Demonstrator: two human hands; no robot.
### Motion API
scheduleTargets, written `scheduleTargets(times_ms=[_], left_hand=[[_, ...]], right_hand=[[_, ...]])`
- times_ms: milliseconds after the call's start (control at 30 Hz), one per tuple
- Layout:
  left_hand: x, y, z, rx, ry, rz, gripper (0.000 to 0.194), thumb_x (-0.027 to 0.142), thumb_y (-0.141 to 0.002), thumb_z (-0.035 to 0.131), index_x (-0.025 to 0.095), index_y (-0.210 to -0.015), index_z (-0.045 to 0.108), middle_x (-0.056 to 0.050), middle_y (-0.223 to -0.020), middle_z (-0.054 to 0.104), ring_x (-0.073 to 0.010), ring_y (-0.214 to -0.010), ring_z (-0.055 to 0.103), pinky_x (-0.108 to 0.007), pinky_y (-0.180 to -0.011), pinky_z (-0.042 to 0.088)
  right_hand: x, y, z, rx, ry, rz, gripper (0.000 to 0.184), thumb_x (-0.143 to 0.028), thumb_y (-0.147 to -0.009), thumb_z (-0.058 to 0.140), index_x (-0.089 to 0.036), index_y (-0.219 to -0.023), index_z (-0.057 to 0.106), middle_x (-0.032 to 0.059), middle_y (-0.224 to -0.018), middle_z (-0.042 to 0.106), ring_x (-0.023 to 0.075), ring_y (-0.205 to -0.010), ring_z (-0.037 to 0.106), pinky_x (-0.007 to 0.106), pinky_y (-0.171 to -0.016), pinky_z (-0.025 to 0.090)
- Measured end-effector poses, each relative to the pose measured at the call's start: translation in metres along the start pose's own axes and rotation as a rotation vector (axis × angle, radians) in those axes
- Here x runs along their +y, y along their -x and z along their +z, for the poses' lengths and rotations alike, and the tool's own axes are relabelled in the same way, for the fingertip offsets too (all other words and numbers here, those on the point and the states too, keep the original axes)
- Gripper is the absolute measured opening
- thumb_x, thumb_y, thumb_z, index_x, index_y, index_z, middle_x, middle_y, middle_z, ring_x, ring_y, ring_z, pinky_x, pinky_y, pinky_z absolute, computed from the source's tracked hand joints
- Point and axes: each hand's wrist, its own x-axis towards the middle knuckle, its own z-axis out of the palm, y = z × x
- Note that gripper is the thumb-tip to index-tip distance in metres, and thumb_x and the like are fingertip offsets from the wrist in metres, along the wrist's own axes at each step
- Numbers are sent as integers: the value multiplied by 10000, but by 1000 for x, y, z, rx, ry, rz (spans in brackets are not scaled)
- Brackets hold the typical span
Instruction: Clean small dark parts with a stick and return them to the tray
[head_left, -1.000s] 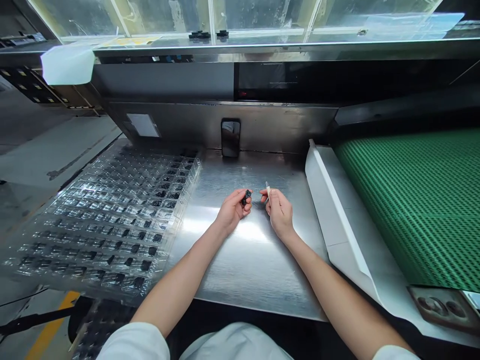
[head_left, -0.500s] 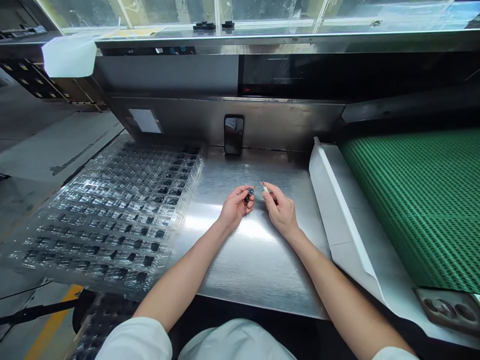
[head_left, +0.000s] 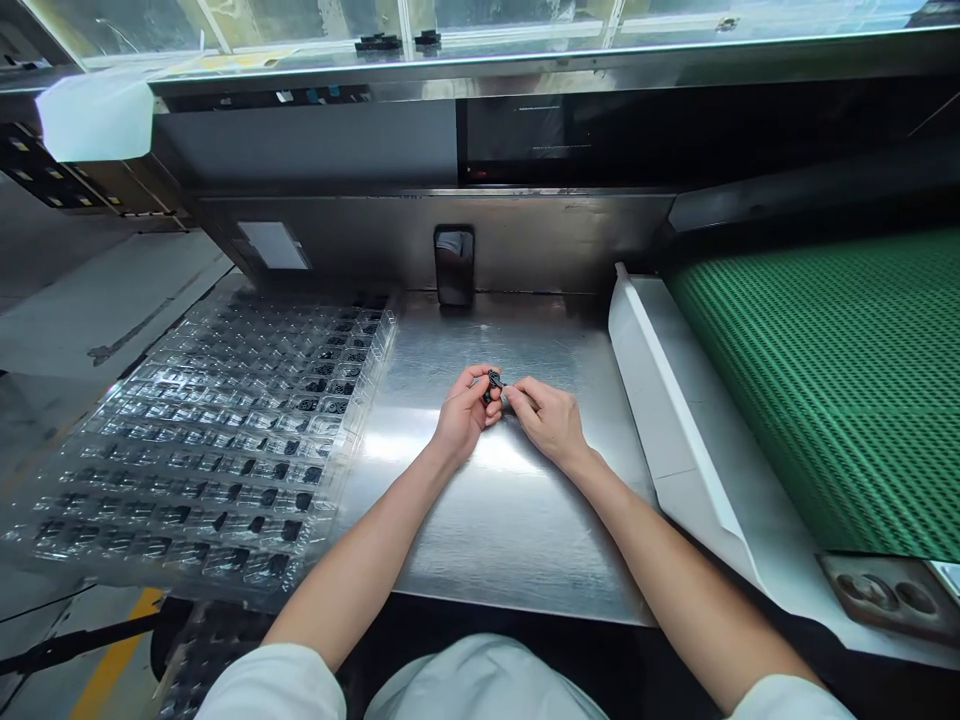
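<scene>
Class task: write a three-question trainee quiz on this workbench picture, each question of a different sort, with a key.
1. True or false: the left hand pinches a small black part.
2. The clear blister tray lies on which side of the hands? A left, B right, C behind the person.
3. Fill in: the belt on the right is coloured ____.

Key: 1 true, and the right hand meets that part from the other side over the steel table. 2 A. 3 green.

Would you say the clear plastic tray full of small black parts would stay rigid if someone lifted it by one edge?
Probably not. The clear plastic tray looks thin and glossy, so it would likely flex or sag. Its small black parts sit in shallow pockets and might spill if it tilts. It overhangs the steel table, so a push could slide it.
</scene>
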Motion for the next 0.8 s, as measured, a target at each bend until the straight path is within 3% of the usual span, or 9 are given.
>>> scheduleTargets(times_ms=[300, 800], left_hand=[[-3, -3, -3, 29, 40, 12, 207, 279, -893, 743, 177, -1030, 627, 16, -711, 514, -81, -541, 436, -196, -500, 318], [0, -4, -2, 76, 62, 10, 154, 254, -912, 732, 176, -1009, 640, 23, -683, 484, -66, -522, 417, -179, -489, 315]], right_hand=[[0, 1, 2, 20, 79, -68, 502, -539, -1109, 421, -219, -775, 618, 6, -670, 609, 157, -598, 534, 297, -595, 286], [1, 2, 6, 36, 148, -66, 534, -554, -1117, 395, -218, -771, 625, 22, -700, 637, 160, -602, 545, 307, -586, 267]])
